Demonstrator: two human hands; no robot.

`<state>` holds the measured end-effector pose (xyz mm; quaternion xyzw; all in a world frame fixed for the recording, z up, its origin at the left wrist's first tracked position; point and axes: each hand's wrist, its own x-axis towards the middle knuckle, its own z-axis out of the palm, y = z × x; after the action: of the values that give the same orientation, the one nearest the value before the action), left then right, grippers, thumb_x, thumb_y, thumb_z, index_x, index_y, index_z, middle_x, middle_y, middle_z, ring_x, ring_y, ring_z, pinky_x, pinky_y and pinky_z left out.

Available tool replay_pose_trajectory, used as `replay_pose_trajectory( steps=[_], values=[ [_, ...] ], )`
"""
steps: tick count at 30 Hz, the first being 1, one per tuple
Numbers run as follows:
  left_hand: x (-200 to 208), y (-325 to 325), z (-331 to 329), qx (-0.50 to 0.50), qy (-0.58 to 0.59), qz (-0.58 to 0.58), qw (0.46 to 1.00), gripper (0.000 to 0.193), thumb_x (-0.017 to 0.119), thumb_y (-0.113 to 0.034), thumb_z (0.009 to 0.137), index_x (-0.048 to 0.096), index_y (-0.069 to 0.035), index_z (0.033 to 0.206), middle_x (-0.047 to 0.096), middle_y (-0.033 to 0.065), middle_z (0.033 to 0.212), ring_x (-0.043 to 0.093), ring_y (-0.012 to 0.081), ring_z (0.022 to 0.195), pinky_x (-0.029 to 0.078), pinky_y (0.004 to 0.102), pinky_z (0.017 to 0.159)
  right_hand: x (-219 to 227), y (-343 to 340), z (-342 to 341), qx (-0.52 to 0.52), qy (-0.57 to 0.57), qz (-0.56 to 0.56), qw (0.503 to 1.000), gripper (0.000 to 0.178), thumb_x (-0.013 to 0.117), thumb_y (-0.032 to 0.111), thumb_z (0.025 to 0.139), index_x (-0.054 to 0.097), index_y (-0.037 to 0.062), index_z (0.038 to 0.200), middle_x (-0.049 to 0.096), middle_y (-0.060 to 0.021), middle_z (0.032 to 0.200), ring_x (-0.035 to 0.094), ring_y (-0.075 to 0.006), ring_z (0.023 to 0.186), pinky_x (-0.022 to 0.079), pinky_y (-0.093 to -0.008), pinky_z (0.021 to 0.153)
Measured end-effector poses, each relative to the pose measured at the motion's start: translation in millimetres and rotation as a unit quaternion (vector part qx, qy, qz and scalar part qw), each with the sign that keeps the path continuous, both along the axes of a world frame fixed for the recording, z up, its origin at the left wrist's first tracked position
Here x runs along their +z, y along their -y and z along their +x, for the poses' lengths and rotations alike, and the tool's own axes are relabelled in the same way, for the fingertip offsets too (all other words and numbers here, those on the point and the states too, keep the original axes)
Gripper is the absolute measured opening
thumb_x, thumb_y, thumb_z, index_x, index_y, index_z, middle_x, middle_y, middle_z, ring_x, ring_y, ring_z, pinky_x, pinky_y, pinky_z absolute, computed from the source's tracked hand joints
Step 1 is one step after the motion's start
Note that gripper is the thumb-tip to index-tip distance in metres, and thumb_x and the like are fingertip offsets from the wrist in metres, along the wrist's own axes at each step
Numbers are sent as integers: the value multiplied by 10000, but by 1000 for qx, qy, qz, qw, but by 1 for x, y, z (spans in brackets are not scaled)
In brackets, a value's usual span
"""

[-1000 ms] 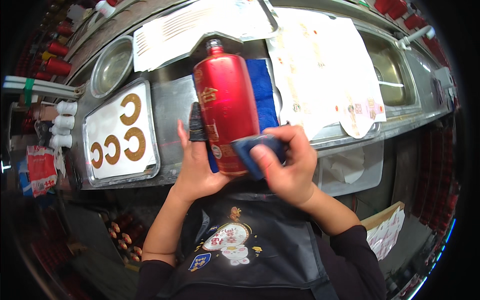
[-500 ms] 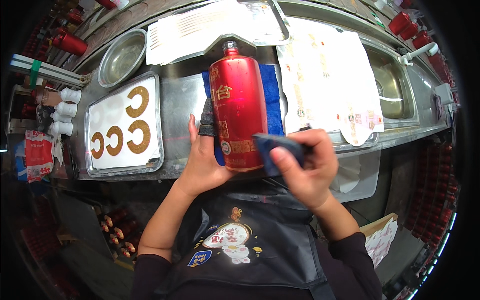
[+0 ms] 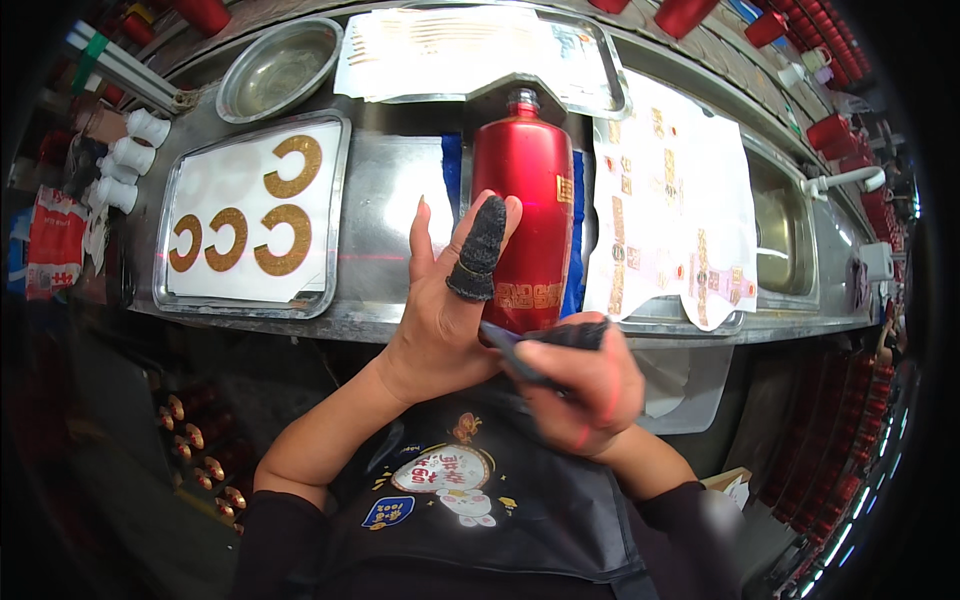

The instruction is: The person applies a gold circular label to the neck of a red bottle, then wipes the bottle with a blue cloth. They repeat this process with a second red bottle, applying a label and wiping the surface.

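Note:
A glossy red bottle [image 3: 520,230] with gold print and a dark neck lies on its side, base toward me, on a blue cloth [image 3: 578,265]. My left hand [image 3: 440,325] holds its lower left side. Two of the fingers press on the bottle, one in a black finger cover [image 3: 482,250], and the little finger sticks out to the left. The left thumb is hidden. Closed round a flat, dark scraper [image 3: 520,352], my right hand [image 3: 590,385] is at the bottle's base. Motion blurs the scraper, and I cannot tell whether its edge touches the bottle.
At left, a metal tray [image 3: 335,215] carries several gold C-shaped pieces on white paper. Behind it stands a metal bowl [image 3: 280,70]. Printed decal sheets [image 3: 660,190] lie on the right beside a sink [image 3: 785,230]. Another sheet-covered tray [image 3: 610,85] stands behind the bottle.
The bottle has turned about its length, so its gold print now faces more to the right. My left fingers have come onto its upper side. The scraper has shifted left and toward the base.

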<state>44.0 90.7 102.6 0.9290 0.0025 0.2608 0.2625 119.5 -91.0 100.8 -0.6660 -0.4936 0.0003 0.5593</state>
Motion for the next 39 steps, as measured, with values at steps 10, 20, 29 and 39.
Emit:
replay_pose_trajectory(
  steps=[10, 20, 29, 39],
  values=[
    [0, 16, -31, 92, -84, 12, 992, 623, 821, -518, 751, 707, -264, 1309, 188, 369, 1616, 150, 531, 1520, 17, 714, 1151, -16, 3, 16, -206, -193, 48, 958, 257, 775, -33, 872, 629, -8, 1082, 620, -37, 1001, 587, -87, 900, 479, -221, 827],
    [-23, 17, -44, 134, -92, -43, 986, 849, 826, -456, 752, 537, -146, 1488, 197, 373, 1609, 206, 529, 1503, 23, 708, 1158, 21, -11, -1, -5, 171, -21, 985, 385, 812, -127, 695, 717, 46, 1025, 684, -102, 890, 637, -232, 751, 506, -347, 660],
    [-30, 5, -55, 92, -115, -54, 988, 1157, 831, -405, 768, 152, 30, 1597, 163, 353, 1626, 217, 465, 1524, 40, 691, 1170, 28, -42, 5, 96, 250, -27, 963, 348, 778, 47, 641, 750, 89, 985, 557, -24, 828, 581, -230, 786, 452, -364, 632],
    [-8, 18, -29, 28, -21, -118, 992, 1064, 870, -195, 718, 272, -55, 1587, 201, 319, 1627, 235, 476, 1513, 68, 700, 1160, 17, 12, 16, -41, -26, -14, 999, 381, 798, -128, 681, 714, 84, 987, 645, -104, 904, 620, -210, 786, 489, -301, 693]
  ],
)
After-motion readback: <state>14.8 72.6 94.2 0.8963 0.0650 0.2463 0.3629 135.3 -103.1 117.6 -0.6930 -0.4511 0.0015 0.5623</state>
